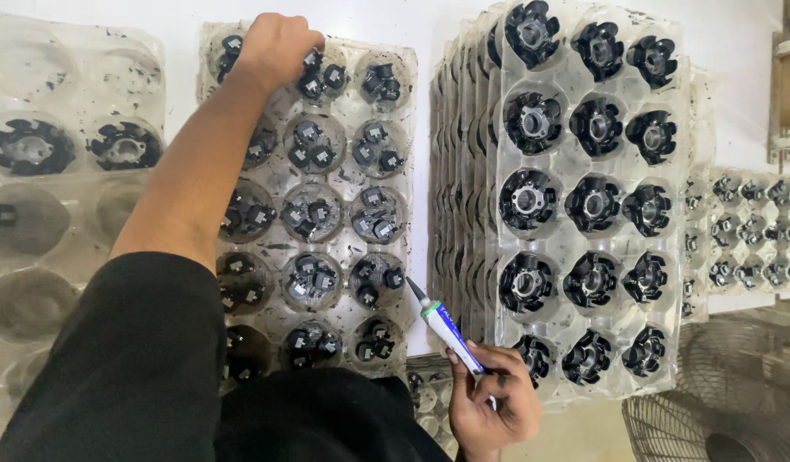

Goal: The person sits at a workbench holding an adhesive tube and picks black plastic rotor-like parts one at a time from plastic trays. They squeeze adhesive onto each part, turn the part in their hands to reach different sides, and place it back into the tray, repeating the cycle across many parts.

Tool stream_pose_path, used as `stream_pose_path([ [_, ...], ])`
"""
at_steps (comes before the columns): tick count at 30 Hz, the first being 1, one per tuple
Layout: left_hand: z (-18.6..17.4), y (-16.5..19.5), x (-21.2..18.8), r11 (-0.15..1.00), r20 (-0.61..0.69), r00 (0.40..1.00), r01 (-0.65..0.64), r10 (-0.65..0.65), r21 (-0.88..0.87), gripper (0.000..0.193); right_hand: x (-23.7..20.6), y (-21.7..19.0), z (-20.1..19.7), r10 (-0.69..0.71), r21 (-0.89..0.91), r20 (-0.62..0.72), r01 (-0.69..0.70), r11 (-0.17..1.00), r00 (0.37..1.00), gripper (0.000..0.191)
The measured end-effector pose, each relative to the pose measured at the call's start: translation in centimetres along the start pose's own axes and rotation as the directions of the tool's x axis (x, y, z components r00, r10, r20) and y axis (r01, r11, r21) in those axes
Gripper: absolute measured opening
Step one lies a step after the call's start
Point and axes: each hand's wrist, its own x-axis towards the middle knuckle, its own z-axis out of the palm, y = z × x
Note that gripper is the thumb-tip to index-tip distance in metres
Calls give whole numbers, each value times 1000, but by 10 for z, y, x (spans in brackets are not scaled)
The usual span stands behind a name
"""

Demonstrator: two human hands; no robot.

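Here, the left hand [275, 43] is closed over small black parts [322, 77] in a top cell of the middle clear tray [395, 180]. The right hand [493, 402] grips a glue tube [446, 329], nozzle up-left, just beside that tray's lower right corner; a stack of trays [583, 197] with black hubs stands to the right.

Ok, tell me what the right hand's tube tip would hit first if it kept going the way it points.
Held in the right hand, the tube points up and left. Its nozzle would probably first meet the near edge of the clear tray of small black parts, around its lower right pockets; depth is unclear.
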Motion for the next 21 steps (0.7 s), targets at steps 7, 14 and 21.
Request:
stream_pose_path([
  [7,-8,-3,-1,999,-29,999,25,-24,33,40,-4,3,-1,22,-19,-18,-23,1000,1000,47],
  [14,-75,26,-73,805,-405,912,-195,-61,-560,42,-10,-1,-2,49,67,-86,-44,997,995,50],
  [21,-176,118,-175,419,-460,875,-365,-150,-831,39,-12,-37,-14,-48,53,-139,56,997,989,50],
])
